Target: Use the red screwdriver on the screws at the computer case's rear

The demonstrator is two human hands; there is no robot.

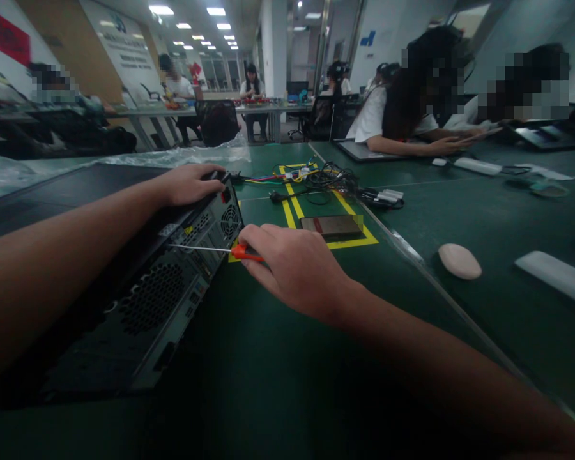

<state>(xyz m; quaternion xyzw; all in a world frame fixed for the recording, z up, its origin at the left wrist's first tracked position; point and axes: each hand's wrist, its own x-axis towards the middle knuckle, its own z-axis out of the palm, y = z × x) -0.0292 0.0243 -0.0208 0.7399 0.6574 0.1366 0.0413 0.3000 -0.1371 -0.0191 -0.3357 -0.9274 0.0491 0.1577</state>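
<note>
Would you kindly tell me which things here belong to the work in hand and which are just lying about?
In use: computer case, screwdriver, left hand, right hand.
Lying about: cables, dark flat box, pink oval, white bar.

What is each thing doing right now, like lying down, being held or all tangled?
computer case: lying on its side.
screwdriver: held level, tip at the case's back panel.
right hand: shut around the screwdriver's orange handle.
left hand: resting on top of the case.
cables: tangled in a heap.
flat dark box: lying flat inside the yellow tape.
</note>
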